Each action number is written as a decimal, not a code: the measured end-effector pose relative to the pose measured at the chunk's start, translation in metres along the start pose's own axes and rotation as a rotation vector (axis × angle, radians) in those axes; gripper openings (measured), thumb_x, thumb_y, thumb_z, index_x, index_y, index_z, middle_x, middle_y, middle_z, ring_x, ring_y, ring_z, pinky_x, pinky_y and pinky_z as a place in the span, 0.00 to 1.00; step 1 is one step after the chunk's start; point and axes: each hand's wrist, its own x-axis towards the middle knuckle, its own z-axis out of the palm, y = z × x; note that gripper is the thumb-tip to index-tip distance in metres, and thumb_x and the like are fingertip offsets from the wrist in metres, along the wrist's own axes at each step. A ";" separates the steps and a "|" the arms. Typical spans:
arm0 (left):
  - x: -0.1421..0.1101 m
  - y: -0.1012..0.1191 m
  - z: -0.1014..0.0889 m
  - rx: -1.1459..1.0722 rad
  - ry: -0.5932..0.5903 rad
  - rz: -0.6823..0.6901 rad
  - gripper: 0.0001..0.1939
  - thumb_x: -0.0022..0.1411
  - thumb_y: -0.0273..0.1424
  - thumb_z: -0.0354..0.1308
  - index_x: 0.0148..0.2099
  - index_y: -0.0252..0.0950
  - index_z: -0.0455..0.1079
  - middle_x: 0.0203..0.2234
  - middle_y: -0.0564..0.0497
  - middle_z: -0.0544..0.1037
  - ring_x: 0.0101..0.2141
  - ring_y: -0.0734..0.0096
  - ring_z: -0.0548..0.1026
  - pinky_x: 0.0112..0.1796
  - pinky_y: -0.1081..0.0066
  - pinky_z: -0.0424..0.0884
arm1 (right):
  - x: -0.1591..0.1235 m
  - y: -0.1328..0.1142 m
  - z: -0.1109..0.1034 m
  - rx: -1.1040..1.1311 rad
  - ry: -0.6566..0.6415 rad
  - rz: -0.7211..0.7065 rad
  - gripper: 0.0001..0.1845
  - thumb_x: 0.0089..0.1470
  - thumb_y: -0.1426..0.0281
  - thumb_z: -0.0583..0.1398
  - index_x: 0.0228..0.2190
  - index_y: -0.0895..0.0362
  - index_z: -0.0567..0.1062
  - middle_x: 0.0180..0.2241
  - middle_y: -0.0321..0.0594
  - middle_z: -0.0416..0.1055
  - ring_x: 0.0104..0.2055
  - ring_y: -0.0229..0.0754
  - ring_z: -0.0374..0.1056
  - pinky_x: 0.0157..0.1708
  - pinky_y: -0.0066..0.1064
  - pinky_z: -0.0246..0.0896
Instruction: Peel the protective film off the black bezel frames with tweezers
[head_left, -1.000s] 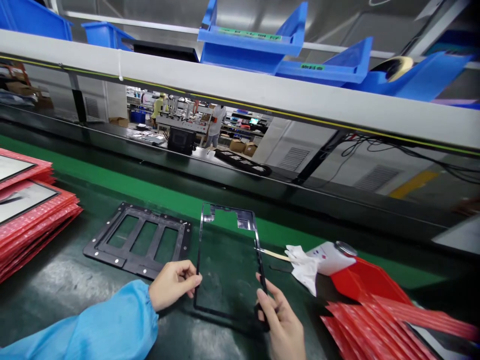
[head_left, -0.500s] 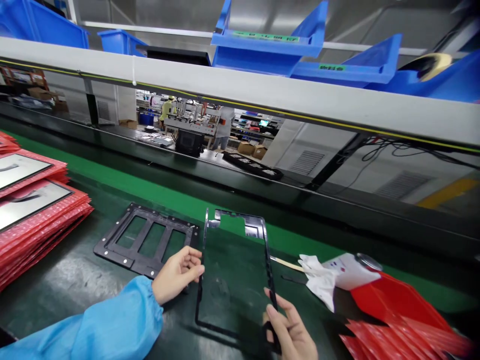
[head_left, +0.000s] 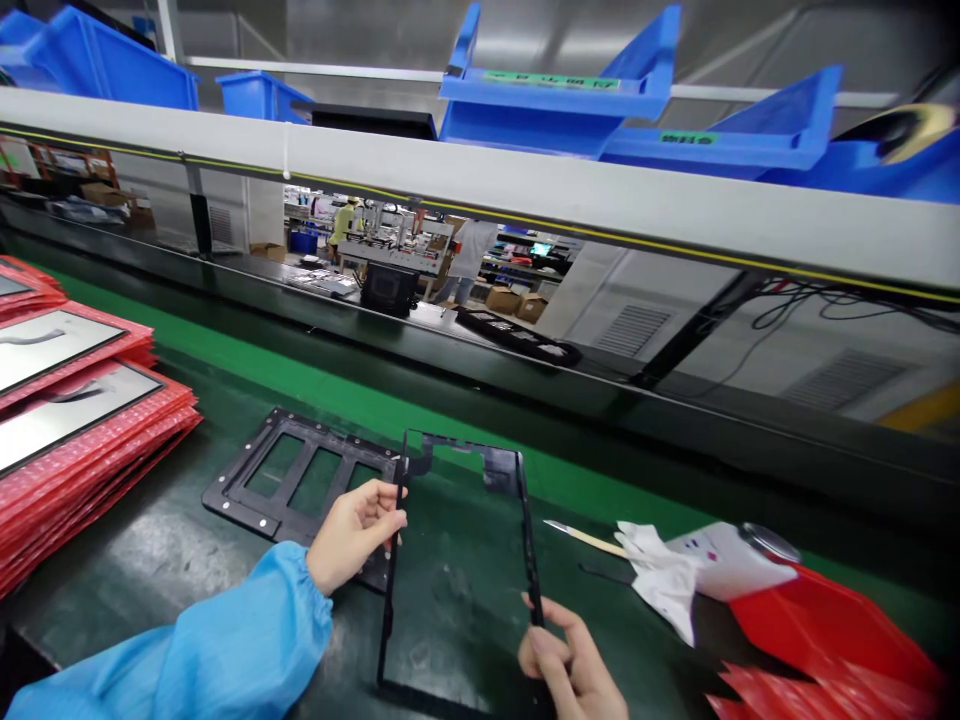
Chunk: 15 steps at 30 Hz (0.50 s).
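Note:
A thin black rectangular frame (head_left: 529, 540) is held tilted up above the dark green bench, its middle open. My left hand (head_left: 356, 535), in a blue sleeve, pinches its left side. Lower on the right side, my right hand (head_left: 574, 660) grips the same frame between thumb and fingers. Behind my left hand lies a flat black fixture plate (head_left: 289, 515) with rectangular openings and small round metal dots along its border; my hand hides part of it.
Screen panels on red bubble-wrap bags (head_left: 97, 440) are stacked at left. To the right lie a pointed tool with a pale handle (head_left: 592, 540), a crumpled white cloth (head_left: 664, 580), a white bottle (head_left: 731, 560) and red bags (head_left: 832, 630). Blue bins (head_left: 559, 100) line the shelf above.
The frame has tipped a little and sits slightly lower and further left in view, both hands still on it. The surroundings have shifted slightly right with the camera.

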 end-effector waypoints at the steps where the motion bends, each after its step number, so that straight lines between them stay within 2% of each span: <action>1: -0.001 0.000 0.001 -0.002 -0.002 -0.005 0.23 0.55 0.43 0.64 0.46 0.32 0.69 0.30 0.50 0.72 0.26 0.76 0.71 0.28 0.75 0.68 | 0.000 0.001 0.000 -0.007 0.006 -0.008 0.30 0.48 0.46 0.62 0.41 0.57 0.72 0.17 0.30 0.62 0.19 0.37 0.59 0.21 0.27 0.57; 7: -0.004 0.001 0.003 0.007 -0.036 -0.029 0.22 0.56 0.44 0.63 0.44 0.31 0.69 0.27 0.50 0.74 0.24 0.76 0.71 0.26 0.76 0.67 | 0.001 0.009 -0.003 -0.084 0.030 -0.002 0.32 0.51 0.44 0.60 0.43 0.58 0.73 0.17 0.31 0.61 0.18 0.36 0.56 0.18 0.26 0.51; 15: -0.008 0.003 0.005 0.033 -0.048 -0.071 0.21 0.55 0.47 0.62 0.36 0.32 0.67 0.23 0.51 0.74 0.20 0.77 0.71 0.21 0.77 0.65 | 0.001 -0.002 0.000 -0.135 0.089 -0.014 0.29 0.43 0.41 0.62 0.27 0.56 0.74 0.16 0.31 0.60 0.16 0.35 0.55 0.18 0.26 0.53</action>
